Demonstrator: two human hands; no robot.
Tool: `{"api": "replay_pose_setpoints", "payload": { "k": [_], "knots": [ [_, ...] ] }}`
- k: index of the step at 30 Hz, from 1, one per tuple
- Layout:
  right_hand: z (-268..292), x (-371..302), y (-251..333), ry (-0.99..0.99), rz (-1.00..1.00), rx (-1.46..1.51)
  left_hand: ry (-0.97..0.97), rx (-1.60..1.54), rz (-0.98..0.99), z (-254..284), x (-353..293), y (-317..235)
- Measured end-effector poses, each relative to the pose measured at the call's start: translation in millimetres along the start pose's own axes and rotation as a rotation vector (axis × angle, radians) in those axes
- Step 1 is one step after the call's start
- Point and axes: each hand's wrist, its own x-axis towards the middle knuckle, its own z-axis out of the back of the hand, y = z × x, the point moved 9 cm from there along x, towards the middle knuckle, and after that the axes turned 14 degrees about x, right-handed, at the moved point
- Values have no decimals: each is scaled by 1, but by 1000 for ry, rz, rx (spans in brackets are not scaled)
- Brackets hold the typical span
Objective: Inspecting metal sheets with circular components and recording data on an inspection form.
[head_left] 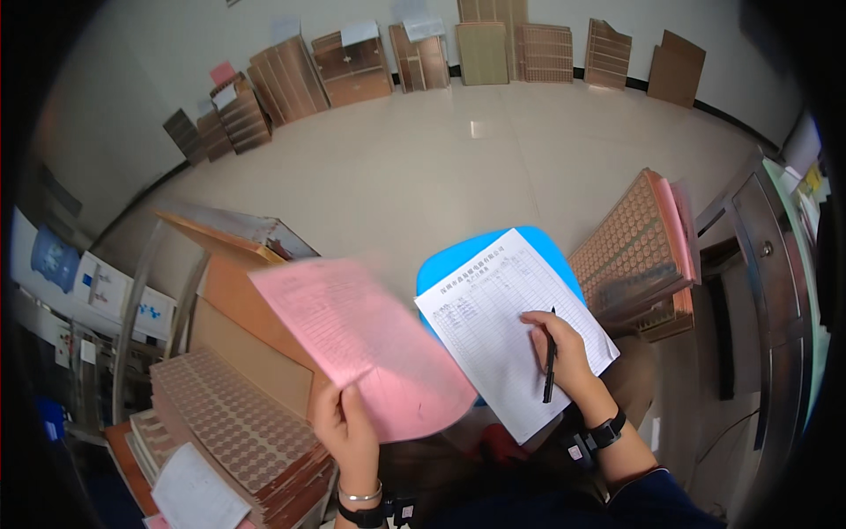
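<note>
My left hand pinches the lower edge of a pink printed sheet, which is held up in the air and partly blurred. A black pen is in my right hand, which rests on a white printed form with a table grid and some handwriting near its top. Beneath the form is a blue stool seat. The pink sheet's right edge comes close to the form's left edge.
On the left stand stacks of copper-coloured patterned panels with a white paper on top. More panels with pink sheets lean at right, beside a metal desk. Further panel stacks line the far wall. A metal frame stands left.
</note>
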Motion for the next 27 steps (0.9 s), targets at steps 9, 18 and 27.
{"api": "replay_pose_setpoints", "payload": {
  "k": [9, 18, 27],
  "knots": [
    [12, -7, 19, 86, -211, 722, 90, -733, -74, -32, 1, -60],
    [97, -50, -45, -378, -326, 381, 468, -916, 380, -179, -47, 9],
    [93, -54, -16, -259, -204, -183, 199, 27, -230, -153, -59, -28]
  ]
}}
